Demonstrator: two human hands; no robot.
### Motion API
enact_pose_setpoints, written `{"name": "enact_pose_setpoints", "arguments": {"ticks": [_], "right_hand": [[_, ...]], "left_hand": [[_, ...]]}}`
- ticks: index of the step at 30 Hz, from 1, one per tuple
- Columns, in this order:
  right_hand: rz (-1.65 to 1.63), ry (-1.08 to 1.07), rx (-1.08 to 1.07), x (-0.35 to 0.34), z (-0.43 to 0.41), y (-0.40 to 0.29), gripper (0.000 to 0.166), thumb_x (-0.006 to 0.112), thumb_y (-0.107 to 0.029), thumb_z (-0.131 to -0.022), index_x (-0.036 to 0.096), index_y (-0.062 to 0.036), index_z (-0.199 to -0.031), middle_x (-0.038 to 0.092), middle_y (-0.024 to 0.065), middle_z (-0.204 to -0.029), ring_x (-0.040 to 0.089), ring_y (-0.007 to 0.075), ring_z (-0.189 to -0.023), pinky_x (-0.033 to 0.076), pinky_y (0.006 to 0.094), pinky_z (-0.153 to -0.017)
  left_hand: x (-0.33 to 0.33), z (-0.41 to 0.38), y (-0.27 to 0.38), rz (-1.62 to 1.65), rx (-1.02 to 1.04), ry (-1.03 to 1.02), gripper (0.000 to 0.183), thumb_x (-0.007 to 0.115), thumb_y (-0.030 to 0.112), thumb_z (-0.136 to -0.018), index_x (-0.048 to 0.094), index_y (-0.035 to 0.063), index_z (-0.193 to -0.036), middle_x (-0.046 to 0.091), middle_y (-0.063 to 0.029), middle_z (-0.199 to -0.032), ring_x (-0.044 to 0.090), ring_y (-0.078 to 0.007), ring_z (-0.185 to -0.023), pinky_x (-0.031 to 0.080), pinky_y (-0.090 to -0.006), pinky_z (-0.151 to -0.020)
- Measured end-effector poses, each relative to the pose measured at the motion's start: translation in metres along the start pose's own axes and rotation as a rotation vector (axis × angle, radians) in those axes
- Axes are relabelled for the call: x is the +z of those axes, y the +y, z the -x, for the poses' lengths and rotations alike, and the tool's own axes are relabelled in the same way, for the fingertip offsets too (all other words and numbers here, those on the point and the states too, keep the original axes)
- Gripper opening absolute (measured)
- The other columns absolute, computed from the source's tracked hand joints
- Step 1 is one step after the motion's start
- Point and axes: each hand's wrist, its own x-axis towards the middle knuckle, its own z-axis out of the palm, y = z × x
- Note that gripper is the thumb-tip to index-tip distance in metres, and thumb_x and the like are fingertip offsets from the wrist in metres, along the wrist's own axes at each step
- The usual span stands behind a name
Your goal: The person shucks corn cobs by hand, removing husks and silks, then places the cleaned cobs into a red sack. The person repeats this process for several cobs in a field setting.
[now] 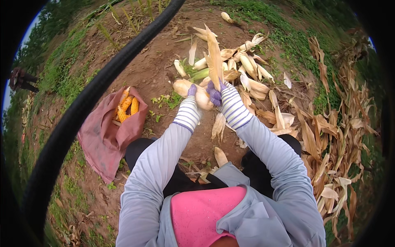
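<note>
Both hands wear striped gloves with purple fingers. My left hand grips an ear of corn in its pale husk, which lies slanted across in front of me. Beside it, my right hand is closed on a dry husk leaf that stands up from the fist. Whether that leaf is still joined to the ear is hidden by the fingers. Just beyond the hands lies a heap of unshucked corn ears on bare soil.
To the left, a reddish cloth sack gapes around several husked yellow cobs. Dry corn stalks and leaves pile up at right. One husked-over ear lies between my legs. A black cable crosses the view. Another person stands far left.
</note>
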Motion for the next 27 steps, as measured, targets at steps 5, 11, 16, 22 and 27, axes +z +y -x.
{"name": "enact_pose_setpoints", "arguments": {"ticks": [5,11,16,22,27], "right_hand": [[0.000,0.076,0.018,-0.013,0.003,-0.007,0.022,0.039,-0.022,-0.090,0.052,-0.0042,-0.089,0.051,0.0007,-0.057,0.053,0.0121,-0.049,0.055,0.0312,-0.065],[0.049,-0.150,0.155,-0.062,-0.012,-0.039,0.029,0.039,-0.029,-0.089,0.053,-0.0045,-0.095,0.049,0.0028,-0.062,0.050,0.0177,-0.052,0.048,0.0335,-0.051],[0.851,0.070,-0.063,-0.095,-0.037,-0.040,0.044,0.052,-0.038,-0.083,0.053,0.0002,-0.104,0.058,0.0126,-0.077,0.057,0.0252,-0.068,0.050,0.0394,-0.064],[1.851,0.066,-0.196,-0.079,-0.011,-0.026,0.067,0.060,-0.043,-0.077,0.040,0.0003,-0.124,0.047,0.0220,-0.121,0.046,0.0322,-0.112,0.036,0.0349,-0.095],[0.877,-0.392,-0.061,-0.069,-0.026,-0.010,0.061,0.058,-0.043,-0.080,0.044,-0.0016,-0.122,0.054,0.0117,-0.113,0.052,0.0227,-0.102,0.041,0.0356,-0.090]], "left_hand": [[-0.026,-0.038,0.010,-0.149,0.031,-0.239,0.063,0.059,0.042,-0.079,0.040,-0.0001,-0.122,0.055,-0.0148,-0.105,0.054,-0.0278,-0.092,0.045,-0.0378,-0.081],[-0.021,-0.013,0.021,-0.335,0.160,-0.353,0.056,0.067,0.033,-0.076,0.046,-0.0001,-0.115,0.058,-0.0131,-0.097,0.058,-0.0245,-0.083,0.050,-0.0364,-0.073],[-0.025,0.009,0.030,-0.443,0.113,-0.464,0.074,0.073,0.038,-0.068,0.039,0.0026,-0.122,0.053,-0.0104,-0.098,0.054,-0.0216,-0.084,0.047,-0.0329,-0.076],[-0.041,0.003,0.017,-0.363,0.091,-0.423,0.067,0.063,0.045,-0.076,0.041,0.0015,-0.122,0.055,-0.0123,-0.103,0.056,-0.0222,-0.087,0.048,-0.0341,-0.078],[-0.037,0.010,0.006,-0.390,0.091,-0.354,0.051,0.058,0.042,-0.081,0.050,0.0023,-0.112,0.059,-0.0094,-0.096,0.058,-0.0186,-0.082,0.050,-0.0313,-0.073]]}}
